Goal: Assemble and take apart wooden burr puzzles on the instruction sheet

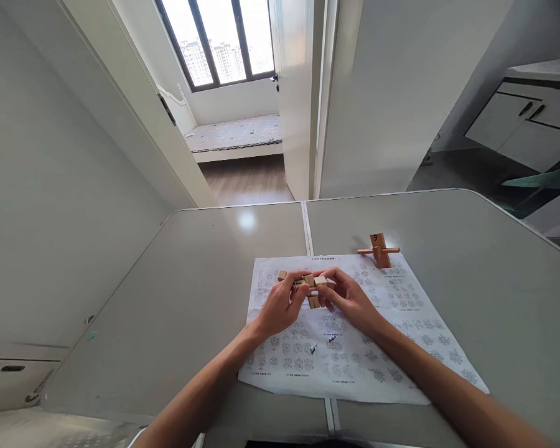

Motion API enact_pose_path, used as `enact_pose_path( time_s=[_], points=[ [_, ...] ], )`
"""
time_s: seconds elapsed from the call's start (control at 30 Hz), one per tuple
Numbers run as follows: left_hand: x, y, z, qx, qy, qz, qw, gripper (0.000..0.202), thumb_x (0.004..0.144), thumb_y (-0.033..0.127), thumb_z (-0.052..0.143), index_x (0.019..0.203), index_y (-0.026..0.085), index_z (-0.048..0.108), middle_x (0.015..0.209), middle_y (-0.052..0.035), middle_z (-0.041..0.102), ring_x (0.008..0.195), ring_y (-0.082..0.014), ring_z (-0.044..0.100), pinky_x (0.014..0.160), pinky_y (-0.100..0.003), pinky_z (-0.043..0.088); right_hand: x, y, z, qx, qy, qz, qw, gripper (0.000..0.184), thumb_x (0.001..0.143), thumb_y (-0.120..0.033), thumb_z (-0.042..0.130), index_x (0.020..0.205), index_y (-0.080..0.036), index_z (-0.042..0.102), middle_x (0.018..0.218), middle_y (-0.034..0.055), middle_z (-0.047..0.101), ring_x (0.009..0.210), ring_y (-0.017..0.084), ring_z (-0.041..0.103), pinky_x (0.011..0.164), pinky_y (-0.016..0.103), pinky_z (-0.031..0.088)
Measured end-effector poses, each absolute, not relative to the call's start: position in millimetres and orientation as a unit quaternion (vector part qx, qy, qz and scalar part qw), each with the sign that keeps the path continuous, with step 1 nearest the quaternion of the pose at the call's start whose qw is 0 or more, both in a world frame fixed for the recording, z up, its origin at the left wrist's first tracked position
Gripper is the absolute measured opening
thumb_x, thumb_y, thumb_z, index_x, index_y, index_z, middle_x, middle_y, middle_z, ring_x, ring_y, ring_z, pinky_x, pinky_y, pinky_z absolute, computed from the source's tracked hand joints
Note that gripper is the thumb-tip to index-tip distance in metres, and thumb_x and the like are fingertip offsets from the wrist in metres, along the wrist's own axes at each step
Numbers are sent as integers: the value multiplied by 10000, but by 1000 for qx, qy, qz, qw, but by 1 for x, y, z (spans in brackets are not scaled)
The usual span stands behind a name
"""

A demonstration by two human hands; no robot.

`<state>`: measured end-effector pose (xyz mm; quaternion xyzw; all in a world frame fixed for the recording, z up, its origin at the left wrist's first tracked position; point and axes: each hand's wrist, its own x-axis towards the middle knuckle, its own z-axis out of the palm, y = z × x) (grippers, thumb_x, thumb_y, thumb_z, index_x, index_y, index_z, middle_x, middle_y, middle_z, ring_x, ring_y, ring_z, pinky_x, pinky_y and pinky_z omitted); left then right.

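Both hands meet over a printed diagram sheet (368,361) and grip one cluster of light wooden puzzle blocks (310,282). From the left, my left hand (282,303) is closed around it, thumb and fingers on its side. My right hand (350,300) pinches the pieces at the right end. A dark number shows on one block, and another block points down below the cluster. How the pieces interlock is partly hidden by my fingers. At the sheet's far right corner stands a cross-shaped wooden puzzle assembly (379,251), with a number on its upright piece.
The sheet lies on a grey table (205,292) with a metal seam (307,230) down its middle. Behind the table are an open door (298,99), a bed (238,134) and a window (219,43). A white cabinet (527,124) stands at the far right.
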<state>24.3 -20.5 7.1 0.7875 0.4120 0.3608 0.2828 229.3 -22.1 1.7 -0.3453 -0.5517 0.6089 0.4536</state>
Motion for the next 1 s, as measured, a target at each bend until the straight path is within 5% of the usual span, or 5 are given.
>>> enact_pose_path(
  time_s=[0.5,0.67,1.0],
  points=[
    [27,-22,11,763,408,389,315,225,1071,350,470,1212,226,595,936,-45,753,797,-173,703,765,-324,552,230,-21,-2,-303,-529,651,451,353,948,-514,712,886,-229,514,1330,94,592,667,115,572,584,312,509],
    [28,-24,9,754,404,403,324,211,1057,363,510,1193,227,596,923,-57,777,823,-199,739,782,-351,583,230,-21,-6,-284,-517,676,442,353,945,-519,714,891,-225,526,1321,95,588,738,147,616,750,382,570],
    [28,-27,14,767,396,414,291,200,1053,355,505,1131,202,608,832,-29,702,713,-152,643,701,-289,517,229,-22,-7,-258,-463,731,430,297,925,-461,765,907,-209,609,1068,65,642,853,189,594,823,353,524]
  ],
)
